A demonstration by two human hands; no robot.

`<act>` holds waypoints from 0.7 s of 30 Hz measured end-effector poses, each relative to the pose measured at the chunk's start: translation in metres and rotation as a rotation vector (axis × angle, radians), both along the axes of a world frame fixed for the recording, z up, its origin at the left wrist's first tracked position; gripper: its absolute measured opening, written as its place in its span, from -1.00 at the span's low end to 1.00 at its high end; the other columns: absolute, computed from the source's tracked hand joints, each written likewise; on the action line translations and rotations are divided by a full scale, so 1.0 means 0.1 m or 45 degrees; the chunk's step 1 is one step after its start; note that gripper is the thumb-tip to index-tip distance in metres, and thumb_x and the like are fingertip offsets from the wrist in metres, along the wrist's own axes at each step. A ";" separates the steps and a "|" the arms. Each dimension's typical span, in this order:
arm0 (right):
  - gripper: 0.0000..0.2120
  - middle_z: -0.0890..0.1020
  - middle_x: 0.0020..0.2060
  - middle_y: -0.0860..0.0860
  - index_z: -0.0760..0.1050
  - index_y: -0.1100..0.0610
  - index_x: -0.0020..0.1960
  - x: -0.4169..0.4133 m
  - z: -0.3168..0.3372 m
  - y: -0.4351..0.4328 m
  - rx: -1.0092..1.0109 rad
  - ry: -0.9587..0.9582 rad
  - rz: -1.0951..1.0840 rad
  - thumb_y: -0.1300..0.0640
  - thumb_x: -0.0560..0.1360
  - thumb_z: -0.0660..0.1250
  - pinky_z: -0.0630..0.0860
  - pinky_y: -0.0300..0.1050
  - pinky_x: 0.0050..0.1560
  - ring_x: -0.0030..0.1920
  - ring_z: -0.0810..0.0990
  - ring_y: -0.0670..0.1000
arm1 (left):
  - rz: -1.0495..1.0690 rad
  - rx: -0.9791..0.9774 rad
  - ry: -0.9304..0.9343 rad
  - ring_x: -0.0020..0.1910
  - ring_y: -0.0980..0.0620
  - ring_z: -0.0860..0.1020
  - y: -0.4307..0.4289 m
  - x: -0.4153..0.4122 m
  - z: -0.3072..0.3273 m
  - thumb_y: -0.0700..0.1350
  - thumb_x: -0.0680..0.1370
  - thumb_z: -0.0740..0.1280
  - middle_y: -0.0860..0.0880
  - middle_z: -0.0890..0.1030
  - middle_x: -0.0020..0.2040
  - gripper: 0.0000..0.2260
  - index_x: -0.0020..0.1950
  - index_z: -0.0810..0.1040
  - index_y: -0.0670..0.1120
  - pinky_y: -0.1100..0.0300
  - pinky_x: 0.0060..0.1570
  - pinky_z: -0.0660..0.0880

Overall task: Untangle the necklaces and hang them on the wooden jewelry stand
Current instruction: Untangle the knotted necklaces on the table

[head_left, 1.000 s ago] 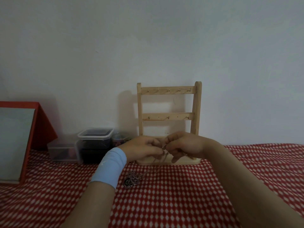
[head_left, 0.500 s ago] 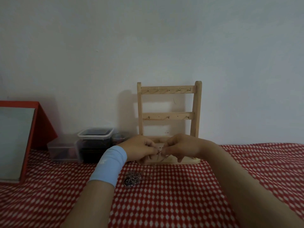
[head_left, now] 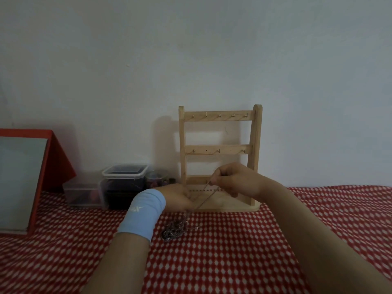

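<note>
Thin silver chain [head_left: 203, 196] taut, diagonal, frame centre: right hand [head_left: 236, 181] pinches upper end, left hand [head_left: 175, 197] pinches lower part; rest in tangled heap [head_left: 172, 231] on cloth [head_left: 233, 255].

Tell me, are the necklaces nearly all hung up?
Not yet. Done: nothing, the stand has bare hooks. In hand: the right hand and left hand pinch one chain stretched between them. Left: the tangled pile on the cloth, then hanging each one.
</note>
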State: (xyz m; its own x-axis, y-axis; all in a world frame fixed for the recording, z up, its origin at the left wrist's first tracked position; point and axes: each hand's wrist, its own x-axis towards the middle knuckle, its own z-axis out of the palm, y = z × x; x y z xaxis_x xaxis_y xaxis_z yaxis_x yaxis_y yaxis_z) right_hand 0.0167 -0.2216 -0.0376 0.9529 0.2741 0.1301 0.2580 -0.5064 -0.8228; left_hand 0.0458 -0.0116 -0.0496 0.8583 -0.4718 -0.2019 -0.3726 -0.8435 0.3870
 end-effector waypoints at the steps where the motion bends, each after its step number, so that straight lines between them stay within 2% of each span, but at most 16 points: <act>1: -0.84 0.49 -0.42 -0.08 0.63 0.11 -0.12 0.00 0.00 0.01 0.006 0.004 0.012 0.18 0.62 0.34 0.40 -0.20 -0.35 -0.42 0.39 -0.11 | -0.039 -0.186 -0.023 -0.03 0.06 0.51 -0.02 -0.01 0.00 -0.03 0.53 0.35 0.03 0.56 0.00 -0.86 0.02 0.54 -0.06 0.24 -0.04 0.42; 3: -0.84 0.51 -0.40 -0.06 0.64 0.13 -0.10 0.00 0.00 0.02 0.017 -0.003 0.028 0.17 0.62 0.34 0.40 -0.19 -0.35 -0.41 0.39 -0.10 | -0.140 -0.555 0.035 0.06 0.10 0.60 -0.06 -0.02 -0.02 0.00 0.53 0.39 0.07 0.66 0.05 -0.81 0.11 0.60 -0.01 0.24 0.13 0.47; 5: -0.85 0.52 -0.38 -0.05 0.65 0.16 -0.07 0.01 0.00 0.02 0.014 -0.020 0.014 0.15 0.62 0.34 0.41 -0.20 -0.36 -0.41 0.40 -0.11 | -0.176 -0.628 0.143 0.00 0.08 0.67 -0.10 -0.05 -0.03 0.00 0.57 0.35 0.02 0.72 -0.04 -0.86 0.04 0.67 0.00 0.17 0.19 0.52; 8: -0.85 0.52 -0.42 -0.09 0.65 0.12 -0.10 0.06 0.01 -0.03 -0.100 -0.054 -0.075 0.11 0.60 0.38 0.39 -0.25 -0.40 -0.46 0.41 -0.15 | -0.203 -0.376 0.139 -0.11 0.06 0.67 -0.04 -0.06 -0.03 0.02 0.62 0.26 0.02 0.72 -0.16 -0.73 -0.05 0.70 -0.06 0.13 0.20 0.51; 12: -0.84 0.56 -0.33 -0.08 0.62 0.09 -0.16 0.10 -0.02 -0.12 -0.474 -0.014 -0.169 0.08 0.57 0.42 0.41 -0.28 -0.30 -0.36 0.48 -0.14 | -0.012 -0.142 0.190 -0.01 0.08 0.63 0.16 -0.01 0.05 0.05 0.62 0.23 0.03 0.72 -0.06 -0.68 0.02 0.71 -0.10 0.14 0.24 0.46; 15: -0.87 0.64 -0.13 -0.05 0.67 0.05 0.00 0.07 -0.08 -0.11 -0.806 0.266 -0.107 0.01 0.57 0.40 0.57 -0.19 -0.14 -0.16 0.59 -0.06 | 0.049 -0.091 0.166 -0.02 0.07 0.60 0.13 -0.04 0.07 0.04 0.59 0.23 0.03 0.70 -0.06 -0.70 -0.05 0.71 -0.06 0.22 0.11 0.45; 18: -0.69 0.68 0.11 -0.02 0.68 0.07 0.19 0.02 -0.09 -0.06 -1.148 0.358 -0.089 -0.05 0.52 0.44 0.60 -0.05 0.15 0.11 0.64 0.01 | -0.090 -0.120 0.050 0.01 -0.05 0.60 -0.01 -0.09 0.03 0.04 0.64 0.17 -0.04 0.66 -0.13 -0.65 -0.13 0.67 -0.08 0.11 0.21 0.45; 19: -0.68 0.68 0.17 -0.03 0.67 0.05 0.22 -0.01 -0.07 -0.03 -1.182 0.341 -0.066 -0.05 0.53 0.43 0.58 -0.04 0.21 0.15 0.62 0.01 | -0.136 -0.159 0.048 0.00 -0.05 0.60 -0.06 -0.11 0.01 0.04 0.65 0.15 -0.01 0.65 -0.18 -0.63 -0.19 0.65 -0.06 0.10 0.25 0.43; 21: -0.67 0.64 0.26 -0.04 0.62 0.03 0.31 -0.03 -0.01 0.06 -1.085 0.232 0.015 0.04 0.56 0.37 0.47 -0.03 0.33 0.23 0.57 0.00 | -0.202 -0.246 0.091 0.00 -0.05 0.63 -0.12 -0.13 -0.01 0.04 0.67 0.12 0.05 0.66 -0.22 -0.63 -0.19 0.61 -0.04 0.15 0.25 0.43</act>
